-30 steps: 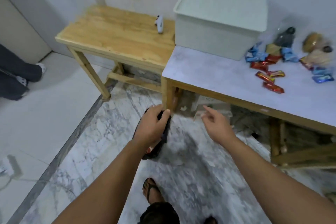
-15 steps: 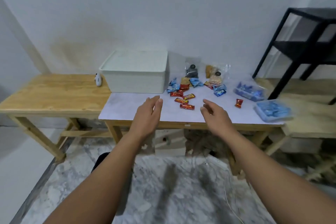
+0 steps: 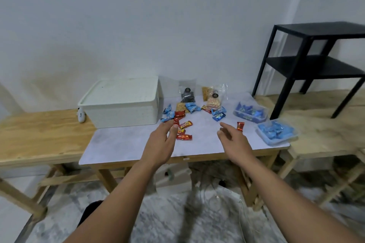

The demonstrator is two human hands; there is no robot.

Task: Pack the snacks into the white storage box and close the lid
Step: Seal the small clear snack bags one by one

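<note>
The white storage box (image 3: 126, 111) stands at the back left of the white-topped table (image 3: 122, 144), its lid (image 3: 122, 89) resting shut on top. To its right lie several red snack packets (image 3: 184, 124) and blue snack packets (image 3: 192, 107), plus clear bags of dark cookies (image 3: 187, 95) and pale crackers (image 3: 213, 99). One red packet (image 3: 240, 126) lies alone further right. My left hand (image 3: 160, 144) hovers open over the table just in front of the red packets. My right hand (image 3: 236, 142) is open too, beside the lone red packet. Neither holds anything.
Two clear plastic tubs of blue packets (image 3: 249, 113) (image 3: 276, 132) sit at the table's right end. A small white object (image 3: 81, 117) lies on the wooden bench (image 3: 39, 134) left of the box. A black metal shelf (image 3: 316, 61) stands on another wooden surface at right.
The view has swung up from the floor to the table. Both hands rose from near the floor and moved forward over the tabletop, toward the snacks.
</note>
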